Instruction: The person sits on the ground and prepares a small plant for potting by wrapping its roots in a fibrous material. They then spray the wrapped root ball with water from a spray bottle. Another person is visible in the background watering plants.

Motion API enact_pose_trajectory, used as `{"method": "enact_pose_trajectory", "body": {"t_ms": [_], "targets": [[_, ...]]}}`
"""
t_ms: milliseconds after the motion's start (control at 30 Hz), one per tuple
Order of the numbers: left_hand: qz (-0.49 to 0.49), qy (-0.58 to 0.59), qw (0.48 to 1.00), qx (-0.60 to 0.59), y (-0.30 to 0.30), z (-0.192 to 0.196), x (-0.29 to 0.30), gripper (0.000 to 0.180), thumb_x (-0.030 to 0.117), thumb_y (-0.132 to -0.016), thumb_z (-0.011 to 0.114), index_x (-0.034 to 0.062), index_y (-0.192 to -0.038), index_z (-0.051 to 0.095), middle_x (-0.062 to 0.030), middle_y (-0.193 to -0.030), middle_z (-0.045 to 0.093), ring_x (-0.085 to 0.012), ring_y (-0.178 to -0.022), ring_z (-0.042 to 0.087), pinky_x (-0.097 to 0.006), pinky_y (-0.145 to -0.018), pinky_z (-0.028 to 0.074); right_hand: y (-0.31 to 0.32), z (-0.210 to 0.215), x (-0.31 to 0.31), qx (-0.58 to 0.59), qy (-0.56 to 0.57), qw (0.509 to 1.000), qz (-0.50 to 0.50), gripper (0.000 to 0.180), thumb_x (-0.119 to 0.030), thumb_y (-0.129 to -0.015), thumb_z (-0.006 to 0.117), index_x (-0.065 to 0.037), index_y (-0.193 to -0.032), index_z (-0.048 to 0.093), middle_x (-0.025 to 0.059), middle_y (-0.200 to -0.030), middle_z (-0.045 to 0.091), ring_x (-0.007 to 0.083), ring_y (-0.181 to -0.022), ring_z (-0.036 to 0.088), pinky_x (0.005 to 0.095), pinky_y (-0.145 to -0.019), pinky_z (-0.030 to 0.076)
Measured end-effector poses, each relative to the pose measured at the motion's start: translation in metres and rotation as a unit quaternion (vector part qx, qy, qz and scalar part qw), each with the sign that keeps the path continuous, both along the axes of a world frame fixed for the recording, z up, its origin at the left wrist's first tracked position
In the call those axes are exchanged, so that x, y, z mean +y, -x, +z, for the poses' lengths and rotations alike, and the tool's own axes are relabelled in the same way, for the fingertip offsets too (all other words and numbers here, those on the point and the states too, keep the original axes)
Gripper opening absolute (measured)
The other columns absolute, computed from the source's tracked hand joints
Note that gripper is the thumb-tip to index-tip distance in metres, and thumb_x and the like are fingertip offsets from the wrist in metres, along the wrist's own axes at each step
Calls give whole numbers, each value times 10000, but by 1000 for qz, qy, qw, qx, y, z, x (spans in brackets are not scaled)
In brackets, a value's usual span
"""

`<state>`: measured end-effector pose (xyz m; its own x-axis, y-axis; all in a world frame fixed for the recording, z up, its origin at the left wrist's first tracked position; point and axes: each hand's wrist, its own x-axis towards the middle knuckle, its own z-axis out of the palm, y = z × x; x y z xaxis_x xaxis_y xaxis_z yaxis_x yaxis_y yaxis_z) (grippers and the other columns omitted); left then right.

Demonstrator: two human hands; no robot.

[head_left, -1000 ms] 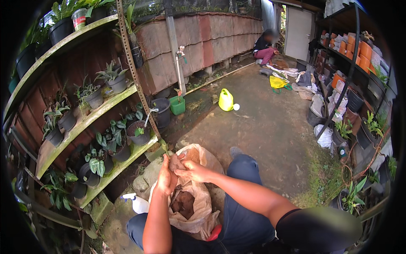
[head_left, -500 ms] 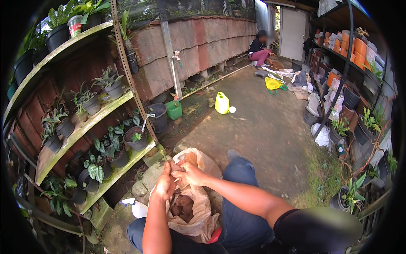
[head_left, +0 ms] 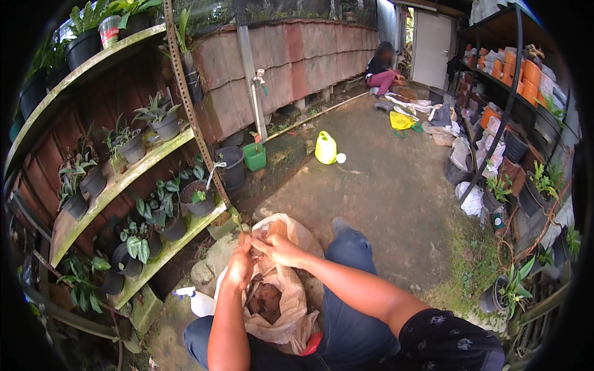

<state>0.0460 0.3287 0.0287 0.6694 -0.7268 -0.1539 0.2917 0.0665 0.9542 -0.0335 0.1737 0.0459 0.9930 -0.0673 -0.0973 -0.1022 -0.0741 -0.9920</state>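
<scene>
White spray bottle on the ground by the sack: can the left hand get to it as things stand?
Probably yes. The white spray bottle lies just left of the left hand, nothing between them, though that hand is busy at the beige sack.

An open, crumpled tan plastic sack [head_left: 281,297] of brown soil sits at the centre, both hands gathered at its mouth. Just left of the sack lies a white spray bottle with a blue top [head_left: 197,301]. Well beyond the sack, a flat yellow bag [head_left: 401,120] rests on the concrete floor. To the sack's right, white plastic bags [head_left: 471,199] slump beneath the dark rack. No signs or screens appear.
</scene>
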Motion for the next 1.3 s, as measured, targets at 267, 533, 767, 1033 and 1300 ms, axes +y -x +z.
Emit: {"method": "enact_pose_trajectory", "body": {"t_ms": [267,533,767,1033,1300], "targets": [[15,-12,1000,-3,8,7,-2,480,463,-1128,420,53,-1232,647,-49,-1158,651,-205,-1071,568,-455,-993,452,7,-6,-1,-64,97,993,-37,607,-541,-1039,592,12,-817,702,69,-705,654,170,-689,630,358,-672,496],[54,70,995,46,14,13,-11,552,423,-1147,350,-25,-1361,593,-102,-1170,725,-220,-816,711,-324,-549,498,-13,-51,2,-2,-118,992,42,554,-537,-1052,587,-2,-936,670,-1,-716,603,82,-632,558,255,-578,434],[66,63,995,29,4,2,36,536,391,-1152,340,-38,-1399,546,-125,-1233,681,-236,-892,689,-380,-720,544,-19,-39,32,-62,-41,993,89,300,-245,-1052,646,-9,-871,687,25,-727,660,107,-616,586,301,-574,461],[140,0,990,-13,14,-4,79,621,529,-1101,432,-2,-1403,539,-116,-1213,677,-226,-991,673,-374,-843,542,-38,-53,70,-62,-96,983,144,193,-116,-1043,641,20,-908,657,29,-805,661,77,-693,602,269,-616,482],[253,-213,933,-144,24,66,175,535,406,-1132,436,-61,-1357,567,-151,-1050,729,-234,-925,742,-407,-894,607,-33,-45,87,-63,201,950,232,421,19,-874,607,89,-1287,652,249,-1214,726,329,-1132,719,394,-997,552]]}}
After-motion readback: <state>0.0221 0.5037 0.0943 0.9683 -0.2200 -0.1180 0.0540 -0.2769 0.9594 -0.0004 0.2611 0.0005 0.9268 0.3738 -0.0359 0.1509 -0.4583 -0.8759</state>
